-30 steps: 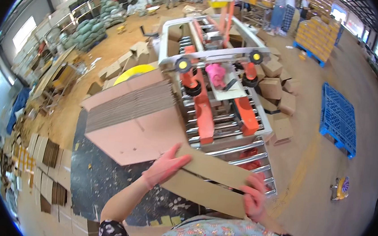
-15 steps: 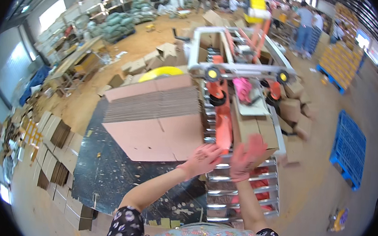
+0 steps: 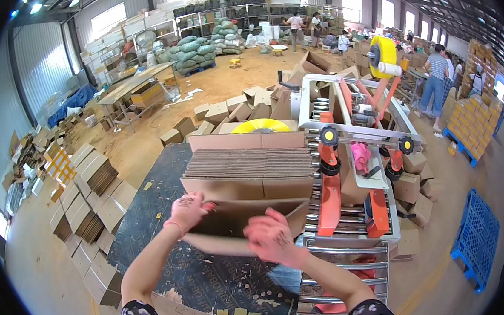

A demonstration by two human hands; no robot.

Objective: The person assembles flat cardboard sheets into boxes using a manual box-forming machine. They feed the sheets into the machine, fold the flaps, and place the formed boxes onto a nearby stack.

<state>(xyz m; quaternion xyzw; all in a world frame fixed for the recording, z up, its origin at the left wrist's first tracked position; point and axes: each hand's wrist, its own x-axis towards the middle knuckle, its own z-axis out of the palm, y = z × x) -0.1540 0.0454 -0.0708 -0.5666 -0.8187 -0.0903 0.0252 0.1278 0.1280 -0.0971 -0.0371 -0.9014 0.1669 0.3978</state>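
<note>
Between my hands a brown cardboard box (image 3: 214, 245) stands partly unfolded, its dark inside showing from above. My left hand (image 3: 187, 212), in a pink glove, is closed on the box's left edge. My right hand (image 3: 272, 237), gloved alike, has its fingers bent over the near right part of the box; its fingertips are slightly blurred. Just beyond is a tight row of flat folded boxes (image 3: 248, 166), standing on edge on a dark, scuffed tabletop (image 3: 159, 257).
To the right runs a roller conveyor (image 3: 347, 265) under a box-taping machine (image 3: 362, 131) with orange guides and a yellow tape roll (image 3: 384, 56). A pink cloth (image 3: 360, 157) lies on the machine. Folded boxes (image 3: 98, 171) are stacked left, and a blue pallet (image 3: 476, 237) stands right.
Both hands have left the conveyor side and moved left onto a box, which is now opened in front of the row. The carton under the machine has moved away. The view has shifted.
</note>
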